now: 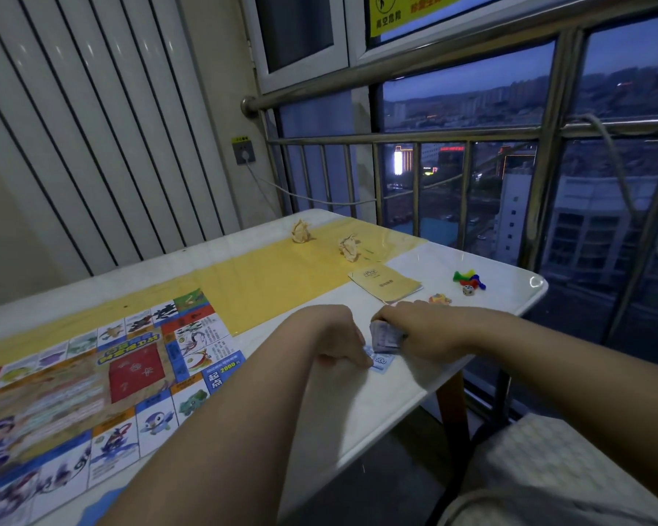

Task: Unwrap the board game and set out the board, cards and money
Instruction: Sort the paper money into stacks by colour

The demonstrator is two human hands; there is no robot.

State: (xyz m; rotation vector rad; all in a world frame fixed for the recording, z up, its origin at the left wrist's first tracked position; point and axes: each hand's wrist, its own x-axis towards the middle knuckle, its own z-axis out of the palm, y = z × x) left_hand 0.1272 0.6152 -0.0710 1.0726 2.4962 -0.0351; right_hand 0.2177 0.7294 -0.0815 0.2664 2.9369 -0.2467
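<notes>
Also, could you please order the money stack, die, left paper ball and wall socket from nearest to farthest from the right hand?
1. money stack, in the right hand
2. die, right, near the table corner
3. left paper ball, table's far side
4. wall socket, beyond the table

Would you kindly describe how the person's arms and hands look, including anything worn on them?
Both arms are bare as far as the view shows, with no sleeves on the forearms. The left hand and right hand wear no gloves, and no watch, bracelet or ring shows on the wrists or visible fingers.
</notes>
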